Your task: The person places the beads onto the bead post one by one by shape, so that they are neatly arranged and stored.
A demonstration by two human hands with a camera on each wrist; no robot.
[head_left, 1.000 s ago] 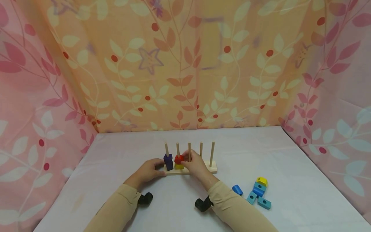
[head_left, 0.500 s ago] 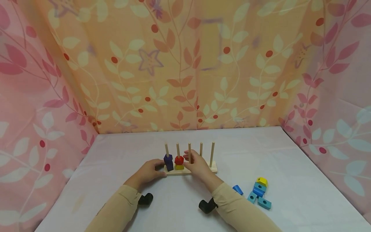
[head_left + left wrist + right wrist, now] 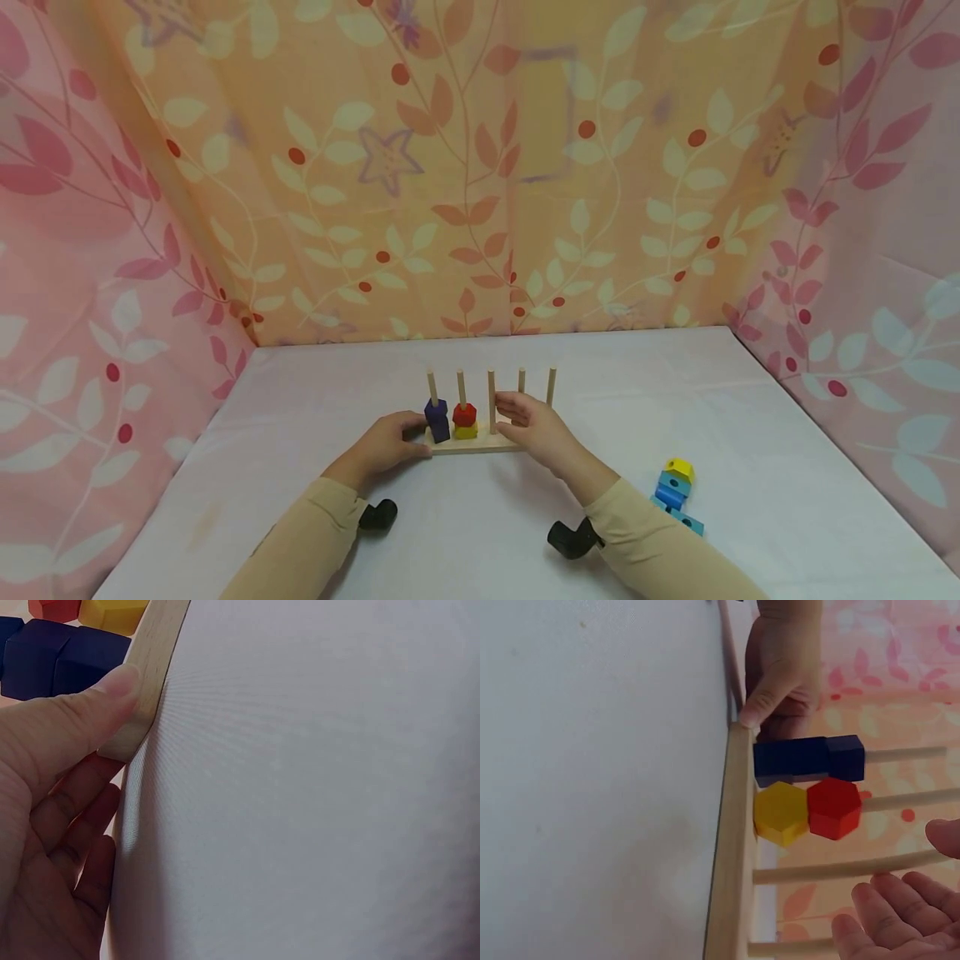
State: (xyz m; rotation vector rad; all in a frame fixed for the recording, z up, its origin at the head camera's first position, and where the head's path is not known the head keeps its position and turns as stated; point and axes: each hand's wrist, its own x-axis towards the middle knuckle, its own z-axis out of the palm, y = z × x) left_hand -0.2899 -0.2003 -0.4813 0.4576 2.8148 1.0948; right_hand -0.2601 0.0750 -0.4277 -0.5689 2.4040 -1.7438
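My left hand grips the left end of a wooden peg stand, its thumb lying on the base. Two dark blue-purple blocks are stacked on the leftmost peg. On the second peg, a red hexagonal block sits above a yellow hexagonal block. The other three pegs bear no blocks where they show. My right hand is beside the third peg, holding nothing, fingers loosely bent and thumb apart. It hides part of the stand's right side in the head view.
On the white-covered table to the right lie loose blocks: a yellow one, a blue one and several light blue ones, partly behind the right sleeve. A black device juts from each wrist. Patterned cloth encloses the table.
My right hand has let go of the red block and drawn away to the right, past the third peg. My left hand stays on the stand's end. The right sleeve now covers more loose blocks.
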